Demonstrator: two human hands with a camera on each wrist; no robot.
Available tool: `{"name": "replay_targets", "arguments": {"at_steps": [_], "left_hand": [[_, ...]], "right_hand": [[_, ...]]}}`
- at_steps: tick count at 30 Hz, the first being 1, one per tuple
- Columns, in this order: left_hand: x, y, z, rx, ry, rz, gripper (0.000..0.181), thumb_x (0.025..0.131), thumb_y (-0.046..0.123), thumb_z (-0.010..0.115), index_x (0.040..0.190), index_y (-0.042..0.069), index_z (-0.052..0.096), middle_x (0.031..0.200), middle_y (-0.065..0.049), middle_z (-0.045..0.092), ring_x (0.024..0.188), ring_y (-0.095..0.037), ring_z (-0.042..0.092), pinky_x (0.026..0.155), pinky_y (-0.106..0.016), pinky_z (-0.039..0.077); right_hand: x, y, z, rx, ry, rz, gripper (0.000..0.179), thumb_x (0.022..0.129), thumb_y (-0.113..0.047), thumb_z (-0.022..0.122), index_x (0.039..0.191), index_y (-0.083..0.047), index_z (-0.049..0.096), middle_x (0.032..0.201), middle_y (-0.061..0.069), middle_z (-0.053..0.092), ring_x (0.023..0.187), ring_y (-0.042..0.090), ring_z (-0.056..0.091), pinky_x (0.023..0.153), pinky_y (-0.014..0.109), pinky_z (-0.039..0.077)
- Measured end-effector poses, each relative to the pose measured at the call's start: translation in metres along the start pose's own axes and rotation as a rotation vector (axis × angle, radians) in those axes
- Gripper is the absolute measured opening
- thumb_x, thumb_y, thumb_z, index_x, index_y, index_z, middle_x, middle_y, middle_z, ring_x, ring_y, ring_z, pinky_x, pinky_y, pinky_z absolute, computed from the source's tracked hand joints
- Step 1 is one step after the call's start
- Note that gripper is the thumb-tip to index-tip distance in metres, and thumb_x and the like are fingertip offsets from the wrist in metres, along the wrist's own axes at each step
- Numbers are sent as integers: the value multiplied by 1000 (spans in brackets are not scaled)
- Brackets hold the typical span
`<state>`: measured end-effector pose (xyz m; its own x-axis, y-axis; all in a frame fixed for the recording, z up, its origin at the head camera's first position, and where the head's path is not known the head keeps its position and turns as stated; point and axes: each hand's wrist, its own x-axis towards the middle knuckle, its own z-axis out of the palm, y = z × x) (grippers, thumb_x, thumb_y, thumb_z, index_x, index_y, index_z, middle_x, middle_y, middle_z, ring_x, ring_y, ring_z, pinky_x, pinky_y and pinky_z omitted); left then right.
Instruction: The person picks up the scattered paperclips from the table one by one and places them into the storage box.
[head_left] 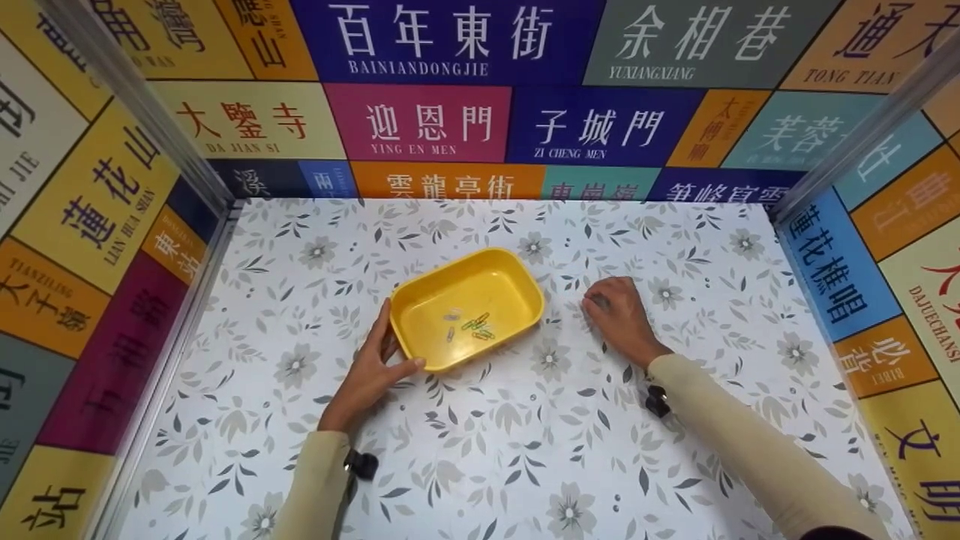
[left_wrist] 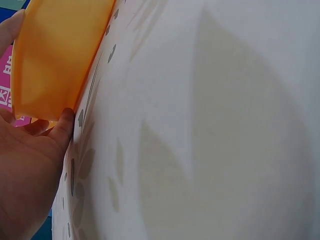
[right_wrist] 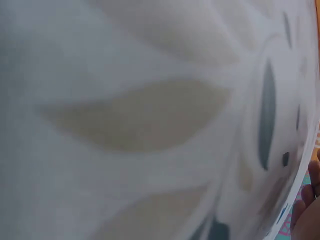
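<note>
A shallow yellow plastic tray (head_left: pixel 510 281) stands on the patterned tabletop, turned at a slant. My left hand (head_left: pixel 375 367) grips its left end, thumb on the near corner of the rim and fingers along the side. In the left wrist view the fingers of that hand (left_wrist: pixel 30 165) reach around the tray's wall (left_wrist: pixel 60 65). Inside lie several small paper clips (head_left: pixel 478 326), some coloured and some pale. To the tray's right, apart from it, my right hand (head_left: pixel 622 315) is low at the tabletop with fingers curled in; whether they hold anything small, I cannot tell.
White paper with grey leaves and flowers covers the table (head_left: pixel 525 450). Panels with large printed characters (head_left: pixel 420 124) rise at the back and on both sides, with metal strips (head_left: pixel 217 255) along the corners. Each wrist carries a small black camera (head_left: pixel 361 465).
</note>
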<state>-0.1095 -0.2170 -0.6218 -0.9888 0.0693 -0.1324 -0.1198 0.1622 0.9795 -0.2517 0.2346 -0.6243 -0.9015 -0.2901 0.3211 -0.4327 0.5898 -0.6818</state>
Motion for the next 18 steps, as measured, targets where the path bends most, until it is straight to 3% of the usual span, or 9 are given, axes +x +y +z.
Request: {"name": "replay_targets", "arguments": {"at_steps": [7,18], "left_hand": [[0,-1,-1,-1,1,-25,124,93,26,91,179,35,3,184,8,13,165,-23,32,135,-41,27],[-1,-1,-1,4,-2,0,123,93,22,91,179,33,3,183,8,15,164,-21,32,134,-40,30]], "right_hand": [[-4,10,-4,-21,87,41,6,96,-2,79,98,3,79,110,20,73,111,39,56,102,49,42],[-5,22,-13,-56,153,91,6,97,-1,78,100,5,79,111,22,71,113,42,54,103,52,42]]}}
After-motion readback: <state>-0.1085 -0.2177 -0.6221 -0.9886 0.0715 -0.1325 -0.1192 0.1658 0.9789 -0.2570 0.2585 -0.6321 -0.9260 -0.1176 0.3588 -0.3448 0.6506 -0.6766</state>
